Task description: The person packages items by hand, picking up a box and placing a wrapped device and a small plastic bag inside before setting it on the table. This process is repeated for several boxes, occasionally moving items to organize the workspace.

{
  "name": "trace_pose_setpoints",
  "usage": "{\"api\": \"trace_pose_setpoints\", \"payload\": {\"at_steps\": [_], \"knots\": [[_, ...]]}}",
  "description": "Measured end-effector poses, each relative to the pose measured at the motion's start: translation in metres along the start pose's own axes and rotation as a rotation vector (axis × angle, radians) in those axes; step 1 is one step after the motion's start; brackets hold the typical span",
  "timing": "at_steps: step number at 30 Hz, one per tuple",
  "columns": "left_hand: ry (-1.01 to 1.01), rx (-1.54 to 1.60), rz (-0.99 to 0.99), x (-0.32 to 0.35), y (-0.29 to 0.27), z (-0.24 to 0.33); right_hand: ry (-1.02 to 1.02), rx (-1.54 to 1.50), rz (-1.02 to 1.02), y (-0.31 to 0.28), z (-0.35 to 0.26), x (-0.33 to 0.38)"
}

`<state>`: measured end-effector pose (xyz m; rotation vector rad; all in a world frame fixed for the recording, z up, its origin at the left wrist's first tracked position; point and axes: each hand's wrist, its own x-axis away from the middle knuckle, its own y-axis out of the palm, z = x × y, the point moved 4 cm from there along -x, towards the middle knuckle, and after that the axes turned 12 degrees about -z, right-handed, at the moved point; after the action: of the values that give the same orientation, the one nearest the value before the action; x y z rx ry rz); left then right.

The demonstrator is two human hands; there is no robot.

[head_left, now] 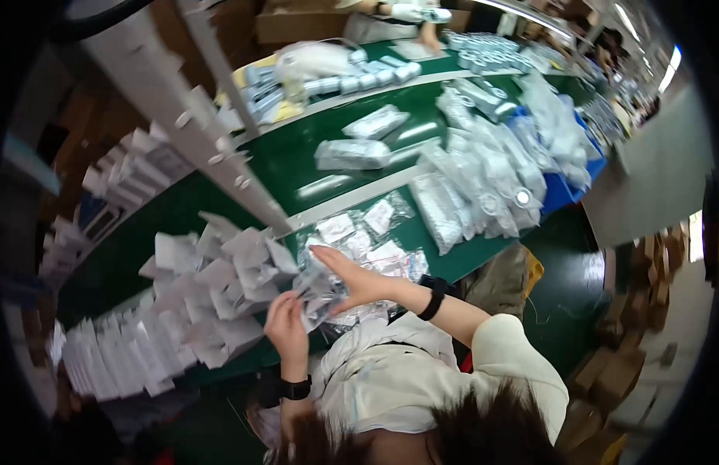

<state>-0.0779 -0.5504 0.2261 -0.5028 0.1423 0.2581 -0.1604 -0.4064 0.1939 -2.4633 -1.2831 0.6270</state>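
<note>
In front of my body, my left hand (286, 319) is closed, its fingers pinching the edge of a small clear plastic bag (318, 293). On the bag's other side is my right hand (358, 280), its thumb and fingers stretched wide apart beside the plastic. What the bag contains is too blurred to make out. Beneath and beyond my hands, several flat clear packets with white labels (336, 227) cover the green bench. Opened white paper boxes (251, 260) stand close to the left of my left hand.
A row of white boxes (119, 356) extends to the left. Bagged parts (483, 182) are heaped at right beside a blue bin (565, 194). Two wrapped parts (353, 154) lie on the green belt (290, 167), behind a metal post (212, 147). Across it, another person's hand (429, 37) reaches in.
</note>
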Motion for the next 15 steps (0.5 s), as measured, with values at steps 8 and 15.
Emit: {"api": "trace_pose_setpoints", "payload": {"at_steps": [8,15], "knots": [[0.12,-0.057,-0.113,0.049,-0.047,0.012,0.141,-0.509,-0.183,0.062,-0.035,-0.004],[-0.47,0.191,0.249,0.165,-0.136,-0.065,0.052,-0.566,-0.406,0.107,-0.07,-0.054]]}}
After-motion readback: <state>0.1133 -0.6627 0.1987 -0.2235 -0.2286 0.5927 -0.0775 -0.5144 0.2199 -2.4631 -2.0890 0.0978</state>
